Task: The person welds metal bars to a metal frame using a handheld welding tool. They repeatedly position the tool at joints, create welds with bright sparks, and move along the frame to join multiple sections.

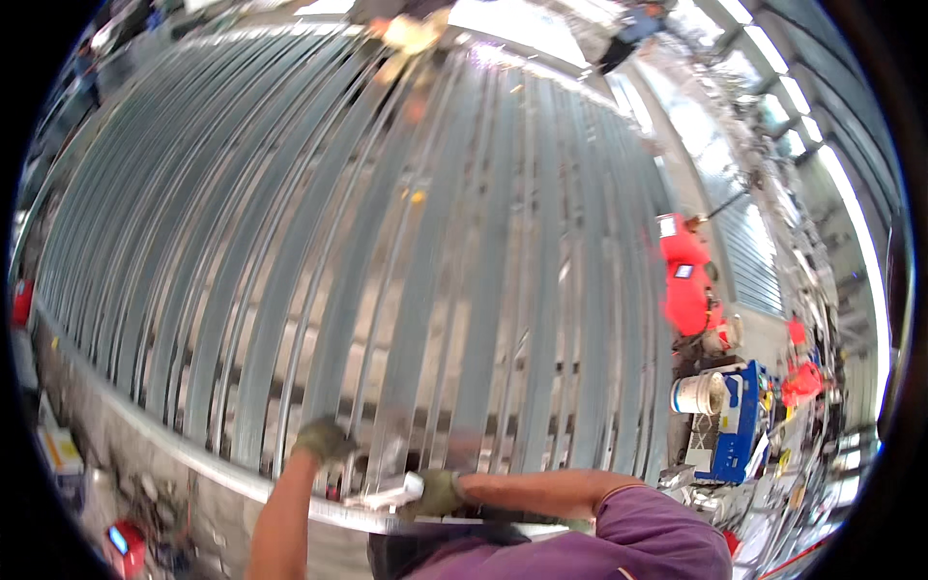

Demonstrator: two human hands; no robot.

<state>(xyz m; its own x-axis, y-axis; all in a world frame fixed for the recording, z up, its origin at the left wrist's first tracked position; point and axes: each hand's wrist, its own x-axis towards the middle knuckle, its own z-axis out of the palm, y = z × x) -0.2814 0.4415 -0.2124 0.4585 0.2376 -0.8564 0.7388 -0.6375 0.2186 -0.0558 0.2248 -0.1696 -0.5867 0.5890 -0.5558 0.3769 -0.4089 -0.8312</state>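
Observation:
A large frame of parallel grey metal slats spreads out in front of me. My left hand, in a dark olive glove, rests at the near end of one slat; its fingers are blurred, so their closure cannot be made out. To its right, my right hand, gloved too, is closed on a white hand-held tool whose exact kind is unclear. That tool lies low over the frame's near rail and points left. My right forearm reaches across from the right.
Sparks fly at the frame's far edge, beside a blurred person in light gloves. Red machines line the right side, near a white bucket and a blue case. Another person stands far right.

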